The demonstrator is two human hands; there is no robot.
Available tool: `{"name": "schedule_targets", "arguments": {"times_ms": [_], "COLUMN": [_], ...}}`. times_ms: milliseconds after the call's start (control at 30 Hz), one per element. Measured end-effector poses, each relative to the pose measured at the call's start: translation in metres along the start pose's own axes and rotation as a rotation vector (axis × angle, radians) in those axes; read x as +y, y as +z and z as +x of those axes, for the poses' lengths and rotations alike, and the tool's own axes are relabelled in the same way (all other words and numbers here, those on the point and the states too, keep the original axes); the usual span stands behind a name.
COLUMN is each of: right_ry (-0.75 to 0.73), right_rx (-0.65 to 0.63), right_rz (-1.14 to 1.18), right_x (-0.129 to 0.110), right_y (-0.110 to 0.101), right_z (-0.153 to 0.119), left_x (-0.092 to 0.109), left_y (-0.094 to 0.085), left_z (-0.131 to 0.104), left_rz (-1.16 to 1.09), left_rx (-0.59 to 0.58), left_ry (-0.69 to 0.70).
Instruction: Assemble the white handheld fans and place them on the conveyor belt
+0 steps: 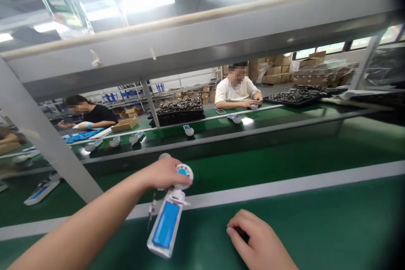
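Observation:
My left hand (167,173) is closed on the round head of a white handheld device with a blue panel (166,223). The device's long body points down toward me over the near green surface (316,219), and a small loose piece dangles beside it on a thin lead. To the right, my right hand (253,236) is low over the same surface. Its fingers are curled, with thumb and index finger close together, and a small dark spot shows between them; whether that is an object or shadow is unclear.
Similar white devices (189,130) lie on the far green belt. A slanting metal post (57,143) stands at the left, and a shelf beam (202,38) crosses overhead. Two people work across the belt near black trays (292,98) of dark parts.

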State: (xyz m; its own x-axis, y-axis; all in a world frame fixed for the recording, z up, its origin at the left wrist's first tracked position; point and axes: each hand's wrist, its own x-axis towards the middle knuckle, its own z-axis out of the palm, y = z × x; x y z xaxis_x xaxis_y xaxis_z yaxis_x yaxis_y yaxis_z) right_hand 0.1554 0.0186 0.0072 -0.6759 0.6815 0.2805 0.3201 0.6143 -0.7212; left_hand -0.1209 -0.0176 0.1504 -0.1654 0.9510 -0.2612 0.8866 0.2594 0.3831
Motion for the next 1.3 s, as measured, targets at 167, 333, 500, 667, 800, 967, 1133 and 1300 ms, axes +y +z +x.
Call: {"name": "schedule_targets", "arguments": {"times_ms": [167,333,500,667,800,967,1133,1300], "right_ry": [0.070,0.180,0.346,0.300,0.279,0.199,0.092,0.014], "right_rx": [-0.040,-0.005,-0.084,-0.251,-0.174,-0.033,-0.013,-0.044], "right_rz": [0.181,0.241,0.287,0.165,0.222,0.275,0.296,0.235], "right_x": [-0.011,-0.007,0.005,0.009,0.003,-0.002,-0.006,-0.009], "right_y": [-0.002,-0.004,-0.022,-0.031,-0.019,-0.002,0.004,0.000], "right_z": [-0.003,-0.001,0.005,0.008,0.007,0.005,0.007,0.008], "left_x": [0.053,0.059,0.023,0.000,0.007,0.021,0.032,0.039], "left_y": [0.083,0.106,0.100,0.130,0.150,0.149,0.163,0.179], "left_z": [0.011,0.012,-0.031,-0.069,-0.071,-0.062,-0.046,-0.034], "left_rz": [-0.047,-0.060,0.081,0.079,-0.150,-0.529,-0.723,-0.744], "left_rx": [0.010,0.083,0.173,0.133,0.174,0.227,0.343,0.356], "left_ry": [0.045,0.048,-0.125,-0.087,-0.056,-0.080,0.055,0.157]}}
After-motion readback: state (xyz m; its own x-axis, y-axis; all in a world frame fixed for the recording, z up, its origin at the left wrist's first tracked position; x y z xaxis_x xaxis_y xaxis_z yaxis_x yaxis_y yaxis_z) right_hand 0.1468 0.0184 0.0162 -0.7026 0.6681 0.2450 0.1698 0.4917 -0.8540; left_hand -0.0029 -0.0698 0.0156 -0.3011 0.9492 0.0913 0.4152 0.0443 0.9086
